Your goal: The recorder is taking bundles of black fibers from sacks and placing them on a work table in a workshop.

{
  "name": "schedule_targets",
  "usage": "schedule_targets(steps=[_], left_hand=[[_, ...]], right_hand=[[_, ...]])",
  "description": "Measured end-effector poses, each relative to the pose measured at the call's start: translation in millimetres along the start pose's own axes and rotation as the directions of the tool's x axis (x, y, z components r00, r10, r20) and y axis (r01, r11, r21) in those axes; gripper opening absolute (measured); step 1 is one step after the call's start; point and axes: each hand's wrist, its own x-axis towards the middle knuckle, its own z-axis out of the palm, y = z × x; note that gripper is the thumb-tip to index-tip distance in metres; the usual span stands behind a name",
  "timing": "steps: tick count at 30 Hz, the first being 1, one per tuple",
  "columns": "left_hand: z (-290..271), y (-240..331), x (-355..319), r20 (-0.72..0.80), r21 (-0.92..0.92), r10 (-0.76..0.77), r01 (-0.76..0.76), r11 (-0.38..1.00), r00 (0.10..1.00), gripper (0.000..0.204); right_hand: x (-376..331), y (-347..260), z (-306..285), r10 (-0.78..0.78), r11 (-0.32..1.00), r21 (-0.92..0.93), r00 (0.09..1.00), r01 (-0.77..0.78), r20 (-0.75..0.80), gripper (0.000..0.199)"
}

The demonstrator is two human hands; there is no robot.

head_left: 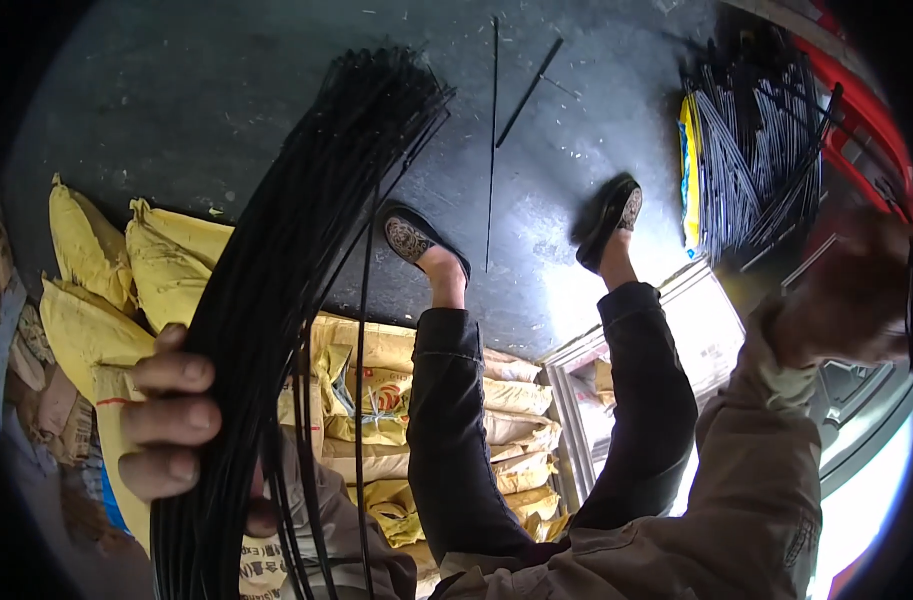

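The fingers [176,420] of the left hand [161,430] were wrapped around a thick, curved bundle of thin black strands [261,255], plastic or wire, I could not tell which. From my distant seat I saw it at the left of the head view, its bushy far end out over the smooth, dark grey floor [276,50]. The right hand [841,290] was a blur near the right edge, and I could not tell whether its fingers were spread, curled or gripping something.

My first worry was slippage. Several strands stood apart along the bundle's right side and I could make out no tie, so a loosened grip might have let them slide out. The far end looked uneven and tangled; pulling one strand could, I judged, have dragged its neighbours along. Bulging yellow sacks [86,240] sat behind the bundle, and a low swing might have snagged loose ends on their corners.

Footing troubled me too: a long, thin, straight black rod [492,150] lay with its near end between the dark patterned shoes [411,235], where an inward step could have rolled it underfoot. The loose heap of dark, straight rods [721,165] at the upper right looked liable to spread if knocked.
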Motion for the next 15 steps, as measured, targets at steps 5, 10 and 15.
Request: schedule_targets(steps=[5,10,15], left_hand=[[-17.4,16.3,-4.3,0.012,0.063,-0.032,0.031,0.998,0.999,0.051],[-22.2,20.8,-3.4,0.052,0.036,-0.115,0.113,0.993,0.992,0.052],[-33.2,35.9,-5.6,-0.008,0.134,-0.163,0.163,0.978,0.987,0.061]], right_hand=[[-142.7,36.0,95.2,0.495,0.86,-0.217,0.65,-0.462,0.577,0.031],[-328.1,118.8,130.5,0.618,0.786,-0.39,0.584,-0.48,0.527,0.022],[-381.0,116.9,203.5,0.922,0.375,-0.187,0.386,-0.908,-0.027,0.033]])
